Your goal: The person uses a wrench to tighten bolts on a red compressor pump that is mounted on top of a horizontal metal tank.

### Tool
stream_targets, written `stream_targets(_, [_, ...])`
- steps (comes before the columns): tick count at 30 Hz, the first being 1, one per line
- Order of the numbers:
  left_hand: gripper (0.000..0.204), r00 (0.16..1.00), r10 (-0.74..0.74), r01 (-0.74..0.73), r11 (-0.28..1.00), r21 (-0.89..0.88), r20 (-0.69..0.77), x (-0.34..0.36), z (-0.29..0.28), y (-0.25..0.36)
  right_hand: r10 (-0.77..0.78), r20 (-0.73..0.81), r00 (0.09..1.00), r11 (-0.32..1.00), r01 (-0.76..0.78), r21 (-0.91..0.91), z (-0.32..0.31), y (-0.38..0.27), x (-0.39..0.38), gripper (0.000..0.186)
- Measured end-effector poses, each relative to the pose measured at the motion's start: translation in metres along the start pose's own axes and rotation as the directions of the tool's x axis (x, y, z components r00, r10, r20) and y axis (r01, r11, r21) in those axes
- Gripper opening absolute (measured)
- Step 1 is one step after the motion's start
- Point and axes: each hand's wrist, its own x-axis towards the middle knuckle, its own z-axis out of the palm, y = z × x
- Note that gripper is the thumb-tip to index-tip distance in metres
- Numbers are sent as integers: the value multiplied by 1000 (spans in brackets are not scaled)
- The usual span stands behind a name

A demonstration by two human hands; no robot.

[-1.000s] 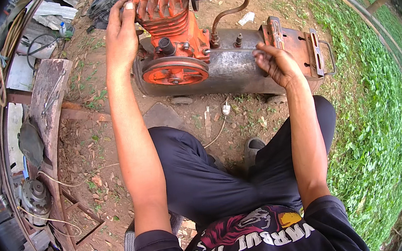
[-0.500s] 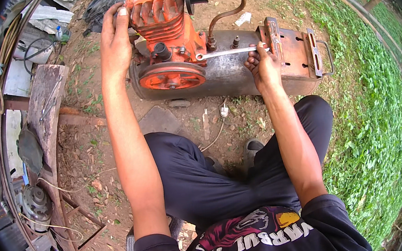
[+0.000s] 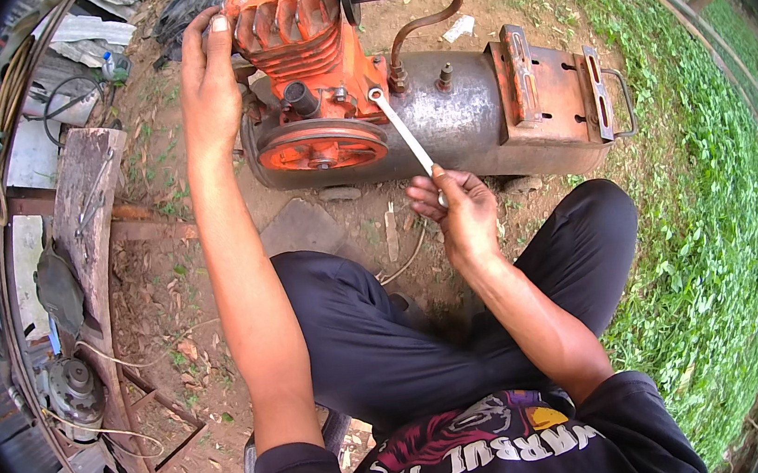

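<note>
A red finned air compressor pump [image 3: 295, 31] stands on a worn metal tank [image 3: 455, 120], its red pulley wheel [image 3: 323, 152] facing me. My left hand [image 3: 210, 83] is closed round the left edge of the pump's head, thumb in front, the other fingertips partly hidden. In my right hand [image 3: 465, 213] is the lower end of a silver wrench [image 3: 410, 135]. The wrench slants up to the left, and its ring end sits over a bolt at the pump's lower right side. Behind that ring end, a copper pipe [image 3: 451, 4] curves down to a fitting on the tank.
A rusty slotted mounting plate [image 3: 549, 91] tops the tank's right end. On the left stand a weathered plank [image 3: 91, 213] and a dark round metal part [image 3: 74, 388]. A pale cord [image 3: 154, 357] crosses the dirt. Green plants [image 3: 703, 293] cover the right side.
My right hand has swung down and left with the wrench, turning it from nearly level to steeply slanted about its ring end. My left hand stays on the pump.
</note>
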Motion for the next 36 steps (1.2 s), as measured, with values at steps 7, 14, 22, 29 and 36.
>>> stream_targets(7, [49,999,-34,33,999,11,7,-2,3,9,103,97,990,991,-94,-91,9,11,-30,33])
stream_targets(14, [50,1000,-2,1,999,47,27,2,-2,1,-9,300,954,972,79,-223,8,30,-31,32])
stream_targets(22, [48,998,-65,65,998,-25,3,-3,4,11,92,272,958,965,-18,-260,19,16,-24,29])
stream_targets(29, [48,998,-8,5,998,59,54,3,-5,0,269,314,911,899,-120,-421,24,3,-14,36])
stream_targets(36, [49,998,-42,38,996,85,39,0,-6,3,316,199,927,791,-142,-596,-20,-43,18,31])
